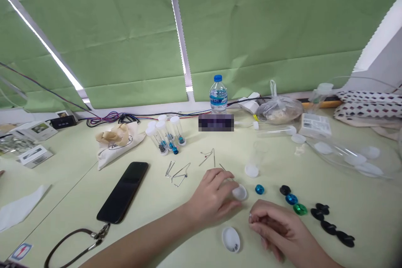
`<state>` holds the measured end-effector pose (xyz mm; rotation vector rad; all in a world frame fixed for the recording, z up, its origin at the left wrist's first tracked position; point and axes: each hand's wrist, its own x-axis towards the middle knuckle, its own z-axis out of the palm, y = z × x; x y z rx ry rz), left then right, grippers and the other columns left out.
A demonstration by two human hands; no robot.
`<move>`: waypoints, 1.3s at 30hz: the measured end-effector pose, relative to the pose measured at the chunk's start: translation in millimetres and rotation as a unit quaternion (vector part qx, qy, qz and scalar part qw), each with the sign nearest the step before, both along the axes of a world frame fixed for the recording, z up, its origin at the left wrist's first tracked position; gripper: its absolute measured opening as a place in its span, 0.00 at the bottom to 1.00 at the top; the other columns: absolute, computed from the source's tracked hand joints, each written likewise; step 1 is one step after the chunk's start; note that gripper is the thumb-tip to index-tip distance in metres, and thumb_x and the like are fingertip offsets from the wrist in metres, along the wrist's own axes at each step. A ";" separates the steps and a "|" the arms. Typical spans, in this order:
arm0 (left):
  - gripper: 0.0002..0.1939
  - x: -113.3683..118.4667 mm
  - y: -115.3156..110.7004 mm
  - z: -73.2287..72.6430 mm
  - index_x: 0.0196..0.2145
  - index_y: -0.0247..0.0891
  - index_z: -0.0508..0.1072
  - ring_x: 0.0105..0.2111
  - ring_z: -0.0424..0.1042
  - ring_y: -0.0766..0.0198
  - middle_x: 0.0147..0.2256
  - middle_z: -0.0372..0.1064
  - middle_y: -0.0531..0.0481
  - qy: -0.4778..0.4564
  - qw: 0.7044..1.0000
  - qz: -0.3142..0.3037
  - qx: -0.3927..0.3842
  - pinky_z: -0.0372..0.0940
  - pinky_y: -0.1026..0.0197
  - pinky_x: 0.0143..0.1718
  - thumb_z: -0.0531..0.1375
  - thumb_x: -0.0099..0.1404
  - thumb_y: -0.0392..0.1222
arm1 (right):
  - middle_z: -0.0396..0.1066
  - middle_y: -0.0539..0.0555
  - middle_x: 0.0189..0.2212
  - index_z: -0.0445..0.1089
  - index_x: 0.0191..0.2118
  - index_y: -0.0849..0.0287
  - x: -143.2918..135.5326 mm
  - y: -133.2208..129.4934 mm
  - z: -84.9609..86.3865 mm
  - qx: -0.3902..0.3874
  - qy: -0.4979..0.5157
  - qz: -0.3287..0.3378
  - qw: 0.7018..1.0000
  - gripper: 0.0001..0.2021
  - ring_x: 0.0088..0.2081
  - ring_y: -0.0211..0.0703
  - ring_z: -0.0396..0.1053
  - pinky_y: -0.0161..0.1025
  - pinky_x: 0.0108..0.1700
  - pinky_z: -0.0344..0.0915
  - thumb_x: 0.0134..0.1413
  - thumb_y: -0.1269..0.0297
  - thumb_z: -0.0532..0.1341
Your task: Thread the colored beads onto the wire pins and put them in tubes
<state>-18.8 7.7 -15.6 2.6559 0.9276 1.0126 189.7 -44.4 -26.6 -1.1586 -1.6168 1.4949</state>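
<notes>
My left hand point(215, 197) reaches over the table, its fingers bent toward a white round cap point(240, 192); whether it grips anything is hidden. Beside it, my right hand point(276, 228) is closed in a pinch on something small that I cannot make out. A second white cap point(230, 239), with small dark bits inside, lies between and below the hands. Beyond them stands a clear tube with a white cap point(251, 170). A blue disc point(259, 189) sits nearby, and to the right lie a black disc point(285, 190), another blue one point(291, 199) and a green one point(300, 209).
Black parts point(328, 227) lie at the right. Bent metal wires point(178, 176), capped tubes point(161, 132), a phone point(123, 192) and a cloth bag point(116, 144) are on the left side. A water bottle point(218, 95) and a plastic bag point(281, 110) stand at the back.
</notes>
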 end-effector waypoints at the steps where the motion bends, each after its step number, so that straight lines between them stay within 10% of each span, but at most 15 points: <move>1: 0.17 4.6 1.3 -0.1 0.46 0.35 0.70 0.48 0.62 0.52 0.47 0.68 0.39 0.016 1.000 -0.003 0.007 0.62 0.49 0.49 0.59 0.63 0.47 | 0.60 0.47 0.25 0.67 0.29 0.59 2.0 -2.4 0.5 -0.002 0.002 -0.005 1.000 0.12 0.20 0.32 0.62 0.26 0.15 0.59 0.56 0.55 0.60; 12: 0.24 59.3 19.0 -1.8 0.40 0.38 0.75 0.44 0.59 0.50 0.42 0.68 0.42 0.030 0.996 0.050 -0.063 0.57 0.47 0.46 0.63 0.55 0.59 | 0.62 0.48 0.25 0.69 0.28 0.58 7.8 -7.1 3.7 0.044 0.016 -0.018 0.999 0.12 0.17 0.31 0.61 0.27 0.14 0.59 0.55 0.55 0.61; 22: 0.09 59.7 13.3 5.9 0.34 0.39 0.76 0.43 0.63 0.54 0.40 0.69 0.44 -0.080 0.986 0.044 -0.139 0.60 0.50 0.45 0.62 0.60 0.47 | 0.62 0.48 0.25 0.68 0.28 0.58 7.5 -7.1 4.6 0.061 0.022 -0.023 0.998 0.10 0.16 0.30 0.59 0.27 0.14 0.57 0.56 0.58 0.60; 32: 0.08 10.3 -19.0 19.6 0.35 0.35 0.72 0.29 0.73 0.65 0.34 0.76 0.45 -0.421 0.733 -0.041 -0.532 0.67 0.60 0.34 0.65 0.58 0.38 | 0.68 0.50 0.22 0.70 0.31 0.59 5.7 -6.4 -1.4 0.034 0.034 -0.051 0.998 0.13 0.19 0.34 0.64 0.30 0.17 0.62 0.57 0.54 0.59; 39: 0.07 -14.8 -15.5 1.2 0.30 0.33 0.76 0.22 0.70 0.68 0.25 0.72 0.51 -0.467 0.692 -0.014 -0.550 0.64 0.66 0.25 0.69 0.52 0.35 | 0.64 0.47 0.19 0.69 0.29 0.59 -22.5 7.6 5.0 0.069 0.031 -0.027 0.997 0.10 0.19 0.33 0.62 0.30 0.20 0.63 0.57 0.58 0.60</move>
